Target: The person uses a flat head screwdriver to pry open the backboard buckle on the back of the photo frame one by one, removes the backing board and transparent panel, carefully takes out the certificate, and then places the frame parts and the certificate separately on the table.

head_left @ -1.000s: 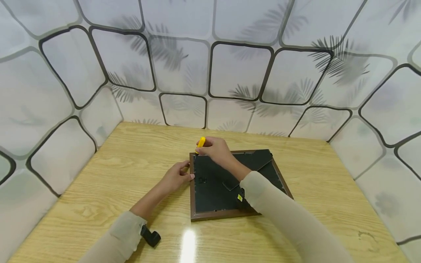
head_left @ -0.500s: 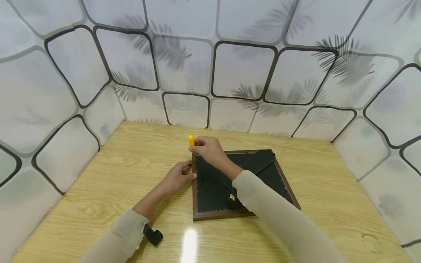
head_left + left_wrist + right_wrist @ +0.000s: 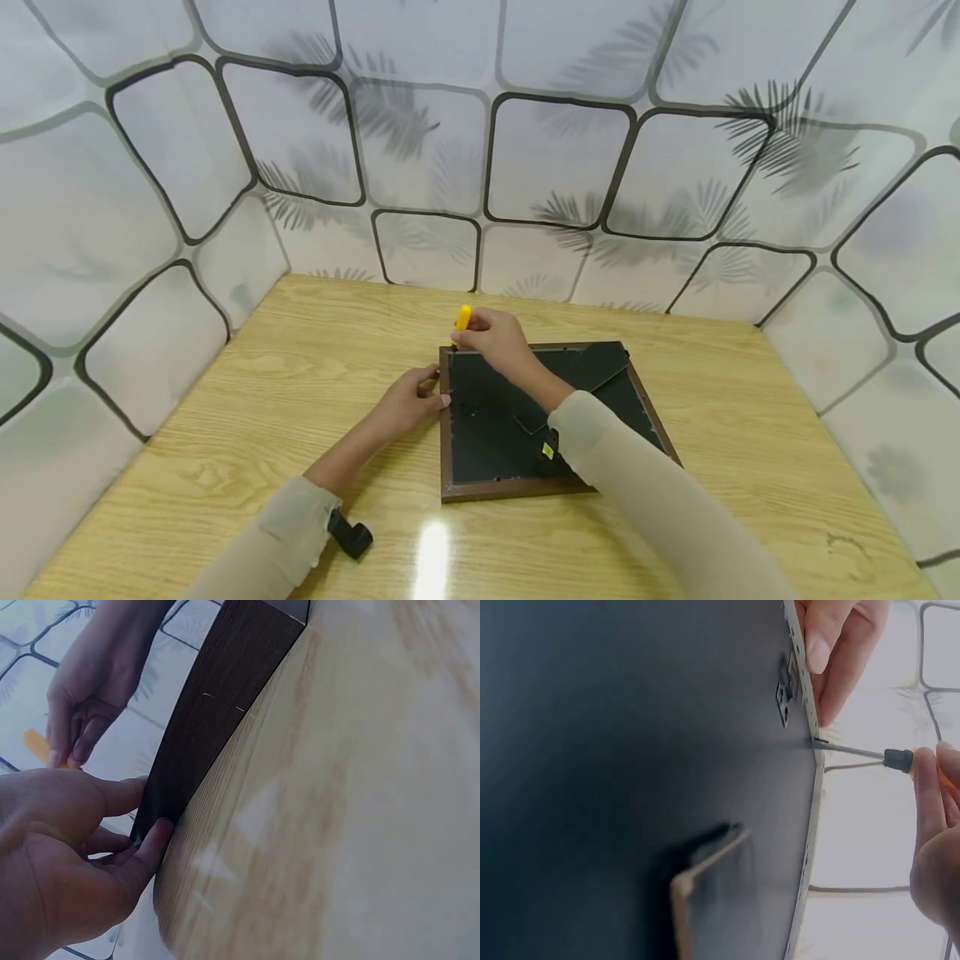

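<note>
A picture frame (image 3: 446, 454) with a brown rim lies back side up on the table, its black backing board (image 3: 487, 450) showing. My right hand (image 3: 501, 340) pinches the yellow handle of a screwdriver (image 3: 463, 318) above the far left corner. Seen from the right wrist, the thin metal shaft (image 3: 855, 751) reaches the inner edge of the rim, near a small metal hanger (image 3: 784, 691). My left hand (image 3: 405, 404) grips the frame's left side, thumb on top of the rim. The left wrist view shows its fingers (image 3: 154, 844) against the dark outer side.
A black easel leg (image 3: 727, 900) stands out from the backing board. Under the frame is a wood-grain table (image 3: 300, 375), closed in at the back and sides by patterned walls (image 3: 555, 158). Both wrists carry small black cameras (image 3: 349, 535).
The screwdriver and right hand shifted left along the corner, then came back right, and the handle's lean changed. My left hand kept its grip on the frame's side.
</note>
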Motion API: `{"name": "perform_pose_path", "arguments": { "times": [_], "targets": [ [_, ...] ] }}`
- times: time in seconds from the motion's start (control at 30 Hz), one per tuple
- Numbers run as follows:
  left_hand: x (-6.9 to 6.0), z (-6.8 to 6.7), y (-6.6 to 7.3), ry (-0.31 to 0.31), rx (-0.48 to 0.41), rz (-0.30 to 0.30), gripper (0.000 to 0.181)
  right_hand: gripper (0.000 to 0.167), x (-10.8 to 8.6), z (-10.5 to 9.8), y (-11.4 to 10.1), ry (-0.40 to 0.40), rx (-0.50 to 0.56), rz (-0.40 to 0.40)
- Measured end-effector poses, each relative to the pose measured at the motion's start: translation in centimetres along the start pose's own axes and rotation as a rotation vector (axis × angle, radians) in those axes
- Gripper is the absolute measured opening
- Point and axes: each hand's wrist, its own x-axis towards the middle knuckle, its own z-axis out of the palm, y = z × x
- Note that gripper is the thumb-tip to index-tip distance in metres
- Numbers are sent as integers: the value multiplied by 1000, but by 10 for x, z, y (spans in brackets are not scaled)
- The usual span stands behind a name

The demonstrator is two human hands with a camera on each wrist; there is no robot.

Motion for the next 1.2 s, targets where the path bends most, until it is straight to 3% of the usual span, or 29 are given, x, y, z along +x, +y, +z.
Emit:
{"name": "perform_pose_path", "arguments": {
  "times": [0.63, 1.0, 1.2],
  "targets": [
    [-2, 1, 2, 14, 9, -14, 68, 33, -14, -23, 15, -27, 127, 71],
    [-4, 0, 4, 9, 21, -21, 67, 32, -29, -50, 27, -57, -69, 136],
    [-3, 0, 3, 16, 27, -26, 67, 31, -37, -56, 29, -96, -196, 126]
  ]
}}
